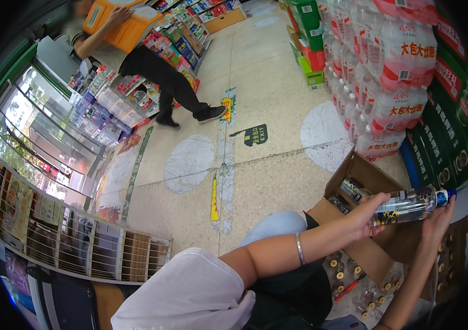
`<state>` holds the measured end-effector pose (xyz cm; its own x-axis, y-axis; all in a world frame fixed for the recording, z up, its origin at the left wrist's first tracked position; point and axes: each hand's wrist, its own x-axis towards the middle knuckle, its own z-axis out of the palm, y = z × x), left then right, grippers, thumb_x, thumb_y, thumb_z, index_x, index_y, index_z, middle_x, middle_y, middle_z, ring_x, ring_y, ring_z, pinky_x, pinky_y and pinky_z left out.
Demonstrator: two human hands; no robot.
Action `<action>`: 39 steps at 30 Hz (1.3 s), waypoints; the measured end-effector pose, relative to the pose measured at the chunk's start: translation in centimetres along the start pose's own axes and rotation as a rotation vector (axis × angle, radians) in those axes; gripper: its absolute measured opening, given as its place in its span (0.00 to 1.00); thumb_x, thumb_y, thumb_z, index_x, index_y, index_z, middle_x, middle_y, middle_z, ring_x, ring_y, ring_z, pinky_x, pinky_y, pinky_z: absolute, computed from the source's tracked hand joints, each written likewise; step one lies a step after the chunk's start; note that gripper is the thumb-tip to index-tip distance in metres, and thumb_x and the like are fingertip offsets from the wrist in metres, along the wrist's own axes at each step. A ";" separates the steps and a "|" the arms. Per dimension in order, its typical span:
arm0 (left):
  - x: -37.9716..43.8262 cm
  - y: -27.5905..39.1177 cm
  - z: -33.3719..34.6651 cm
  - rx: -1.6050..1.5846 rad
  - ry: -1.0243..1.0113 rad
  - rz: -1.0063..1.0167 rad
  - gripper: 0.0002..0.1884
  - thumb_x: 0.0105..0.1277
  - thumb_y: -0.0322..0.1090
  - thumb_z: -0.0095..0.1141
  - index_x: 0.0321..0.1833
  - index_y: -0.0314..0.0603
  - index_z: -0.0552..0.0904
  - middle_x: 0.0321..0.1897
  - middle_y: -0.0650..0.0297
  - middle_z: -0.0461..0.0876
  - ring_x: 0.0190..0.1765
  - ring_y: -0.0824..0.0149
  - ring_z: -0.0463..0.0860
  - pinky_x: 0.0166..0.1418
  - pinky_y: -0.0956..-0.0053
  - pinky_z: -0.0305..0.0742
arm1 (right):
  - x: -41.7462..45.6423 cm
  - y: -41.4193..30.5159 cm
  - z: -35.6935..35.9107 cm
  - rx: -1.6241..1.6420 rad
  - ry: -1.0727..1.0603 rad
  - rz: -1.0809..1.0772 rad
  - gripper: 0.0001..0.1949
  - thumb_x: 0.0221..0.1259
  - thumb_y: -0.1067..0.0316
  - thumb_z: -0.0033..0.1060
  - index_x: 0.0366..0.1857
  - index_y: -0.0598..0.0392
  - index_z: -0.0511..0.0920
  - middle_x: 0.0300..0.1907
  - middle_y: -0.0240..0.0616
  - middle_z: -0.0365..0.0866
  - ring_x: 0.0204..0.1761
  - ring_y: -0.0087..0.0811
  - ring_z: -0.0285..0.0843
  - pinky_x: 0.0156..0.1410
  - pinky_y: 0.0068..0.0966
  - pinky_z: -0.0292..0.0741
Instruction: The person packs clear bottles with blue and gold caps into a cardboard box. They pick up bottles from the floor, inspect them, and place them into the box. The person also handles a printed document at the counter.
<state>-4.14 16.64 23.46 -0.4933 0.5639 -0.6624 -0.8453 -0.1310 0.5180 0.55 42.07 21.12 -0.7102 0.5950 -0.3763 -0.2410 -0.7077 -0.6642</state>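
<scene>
A clear bottle with a dark blue cap is held on its side above an open cardboard box. My left hand, with a silver bangle on the forearm, grips its base end. At the other end my right hand has its fingers at the neck and cap. Inside the box lie other clear bottles, partly hidden by my left hand. Several bottles with gold caps stand below the box flap, near a red-handled tool.
Shrink-wrapped water bottles are stacked beyond the box, beside green cartons. A person carrying an orange carton walks along the stocked shelves. A white wire rack stands at left, near the glass doorway.
</scene>
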 end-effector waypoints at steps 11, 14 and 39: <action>0.8 -0.3 -0.3 -0.002 -0.003 -0.028 0.23 0.59 0.61 0.58 0.48 0.59 0.68 0.29 0.66 0.79 0.22 0.73 0.79 0.21 0.82 0.73 | 0.1 0.2 0.3 -0.032 -0.020 -0.004 0.24 0.69 0.41 0.49 0.54 0.51 0.73 0.50 0.39 0.81 0.49 0.30 0.78 0.53 0.26 0.75; 0.8 -0.4 -0.3 -0.006 -0.003 -0.028 0.24 0.59 0.61 0.58 0.48 0.59 0.68 0.30 0.66 0.79 0.22 0.72 0.79 0.21 0.81 0.73 | 1.0 0.3 -0.5 -0.018 -0.052 -0.006 0.24 0.69 0.41 0.49 0.54 0.51 0.73 0.50 0.39 0.81 0.49 0.30 0.78 0.53 0.26 0.75; -0.2 1.3 -0.5 -0.084 -0.205 -0.044 0.23 0.70 0.54 0.48 0.54 0.41 0.77 0.40 0.56 0.84 0.32 0.59 0.84 0.31 0.76 0.84 | -3.0 0.2 4.9 0.004 0.046 -0.150 0.20 0.72 0.45 0.46 0.49 0.51 0.72 0.35 0.43 0.84 0.33 0.32 0.84 0.32 0.24 0.81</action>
<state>-5.30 15.95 23.98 -0.4107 0.7232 -0.5553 -0.8836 -0.1653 0.4382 -0.59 38.23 25.29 -0.6350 0.7111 -0.3020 -0.3453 -0.6109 -0.7125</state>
